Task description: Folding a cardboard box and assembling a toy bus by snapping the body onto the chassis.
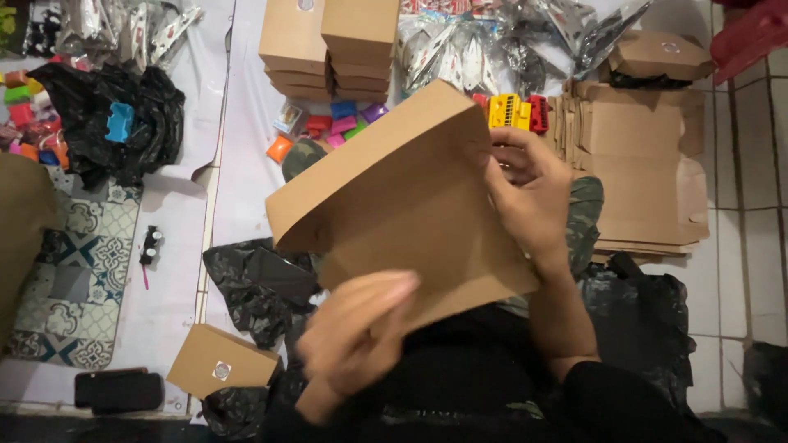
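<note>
Head: both hands (525, 197) w/ cardboard sheet (402, 205)

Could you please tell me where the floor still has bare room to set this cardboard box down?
Bare white sheet lies between the patterned mat and black bags, and tiles right of the flat cardboard stack. Around the toy blocks and foil packets it is crowded.

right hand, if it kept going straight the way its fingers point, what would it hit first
The right hand grips the edge of the brown cardboard sheet, fingers curled up and to the left. Going on that way it would press straight into that cardboard; the stacked brown boxes lie farther along, though depth is unclear.
</note>
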